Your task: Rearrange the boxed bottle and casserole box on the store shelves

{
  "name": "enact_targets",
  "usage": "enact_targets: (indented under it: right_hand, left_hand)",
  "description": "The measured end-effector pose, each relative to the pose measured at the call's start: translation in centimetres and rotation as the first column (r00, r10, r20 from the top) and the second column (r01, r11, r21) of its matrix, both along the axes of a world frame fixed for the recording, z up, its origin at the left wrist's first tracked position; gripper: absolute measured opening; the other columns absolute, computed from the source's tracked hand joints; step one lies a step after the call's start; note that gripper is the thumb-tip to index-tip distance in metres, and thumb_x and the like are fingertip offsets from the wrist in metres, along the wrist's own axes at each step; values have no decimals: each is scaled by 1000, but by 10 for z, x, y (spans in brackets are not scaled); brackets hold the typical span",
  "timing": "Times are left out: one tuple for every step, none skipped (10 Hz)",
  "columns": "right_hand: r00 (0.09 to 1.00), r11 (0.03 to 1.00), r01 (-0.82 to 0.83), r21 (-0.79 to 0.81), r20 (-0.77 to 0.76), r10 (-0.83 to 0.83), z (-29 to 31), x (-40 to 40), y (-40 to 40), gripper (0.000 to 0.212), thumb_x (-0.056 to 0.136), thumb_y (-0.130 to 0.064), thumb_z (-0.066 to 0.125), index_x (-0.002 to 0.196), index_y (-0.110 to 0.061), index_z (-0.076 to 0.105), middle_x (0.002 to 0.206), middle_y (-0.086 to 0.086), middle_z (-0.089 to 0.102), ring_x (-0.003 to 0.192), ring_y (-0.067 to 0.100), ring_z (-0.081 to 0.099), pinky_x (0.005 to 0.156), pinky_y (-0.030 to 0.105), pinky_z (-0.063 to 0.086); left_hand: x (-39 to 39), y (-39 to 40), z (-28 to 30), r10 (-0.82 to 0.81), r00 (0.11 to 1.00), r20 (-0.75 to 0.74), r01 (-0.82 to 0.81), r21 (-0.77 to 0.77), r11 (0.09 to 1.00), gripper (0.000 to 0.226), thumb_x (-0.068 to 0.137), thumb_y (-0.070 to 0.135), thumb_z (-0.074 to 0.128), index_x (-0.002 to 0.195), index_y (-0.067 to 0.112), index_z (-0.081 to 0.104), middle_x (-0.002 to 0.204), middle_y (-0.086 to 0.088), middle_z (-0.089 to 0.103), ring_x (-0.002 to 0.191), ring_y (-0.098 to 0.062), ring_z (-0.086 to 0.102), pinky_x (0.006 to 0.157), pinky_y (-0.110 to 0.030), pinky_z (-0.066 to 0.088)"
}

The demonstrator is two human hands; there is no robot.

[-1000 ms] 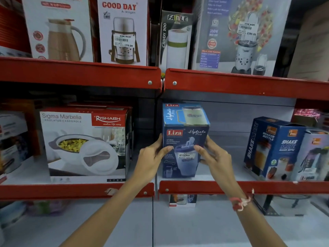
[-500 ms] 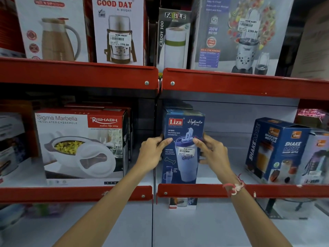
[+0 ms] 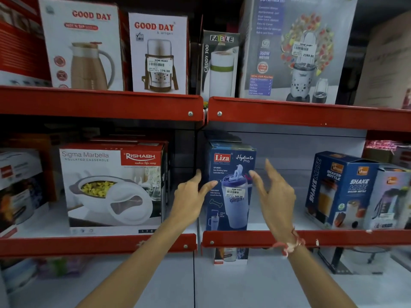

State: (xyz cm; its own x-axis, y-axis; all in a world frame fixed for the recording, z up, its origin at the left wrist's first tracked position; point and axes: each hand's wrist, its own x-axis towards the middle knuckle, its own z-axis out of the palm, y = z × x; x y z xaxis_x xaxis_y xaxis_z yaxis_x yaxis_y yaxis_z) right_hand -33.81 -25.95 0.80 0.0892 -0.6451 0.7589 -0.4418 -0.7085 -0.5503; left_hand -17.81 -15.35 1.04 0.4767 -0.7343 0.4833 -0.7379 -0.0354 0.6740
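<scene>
A blue Liza Hydrate Pro bottle box (image 3: 231, 187) stands upright on the middle shelf (image 3: 333, 237), just right of the shelf joint. My left hand (image 3: 189, 198) hovers at its left side, fingers spread, the thumb tip crossing in front of the box's left edge. My right hand (image 3: 274, 196) is open a little in front of and to the right of the box, holding nothing. The white and red Sigma Marbella casserole box (image 3: 113, 187) sits on the same shelf level to the left.
Dark blue Shake Mate shaker boxes (image 3: 342, 190) stand to the right on the middle shelf. The upper shelf (image 3: 100, 105) carries Good Day flask boxes (image 3: 159, 54), a Fable box (image 3: 220, 63) and a blender box (image 3: 295, 50). More boxes sit below and at far left.
The bottle box went from tilted forward to upright and further back on the shelf. Both hands, which gripped its sides, have let go and opened.
</scene>
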Motion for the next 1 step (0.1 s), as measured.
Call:
enact_targets:
  right_hand:
    - [997,878,41,-477,80,-3,20,3,34,46,99,-31,52,135,-2,57,133,16,64,114,33,68,83,35,61]
  left_hand:
    - [1,27,19,217,889,404,-64,-359,931,59,96,44,38,139,5,43,138,-19,55,128,-30,53,104,-42,48]
